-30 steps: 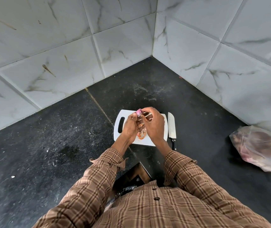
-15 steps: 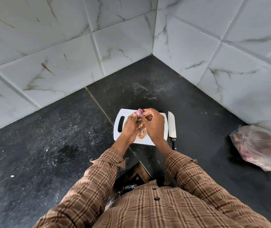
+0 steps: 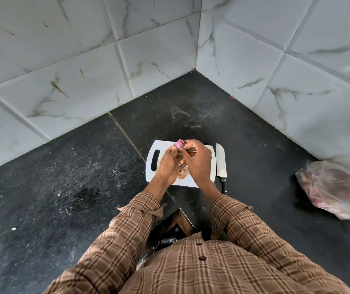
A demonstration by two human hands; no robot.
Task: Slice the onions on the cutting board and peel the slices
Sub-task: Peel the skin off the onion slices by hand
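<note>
A small pink onion piece (image 3: pixel 180 143) is held above the white cutting board (image 3: pixel 151 175). My left hand (image 3: pixel 169 164) grips it from below with curled fingers. My right hand (image 3: pixel 197 160) pinches at its right side, where a strip of skin shows between the fingers. Orange-brown onion peels (image 3: pixel 182 174) lie on the board beneath my hands, partly hidden. A knife (image 3: pixel 221 161) with a black handle lies on the counter just right of the board, blade pointing away from me.
The dark stone counter (image 3: pixel 63 177) meets marble-tiled walls in a corner behind the board. A clear plastic bag (image 3: pixel 335 187) holding onions sits at the far right. The counter's front edge is near my chest.
My hands have stayed over the board. The fingers have shifted slightly on the onion piece, which sits a little higher between them.
</note>
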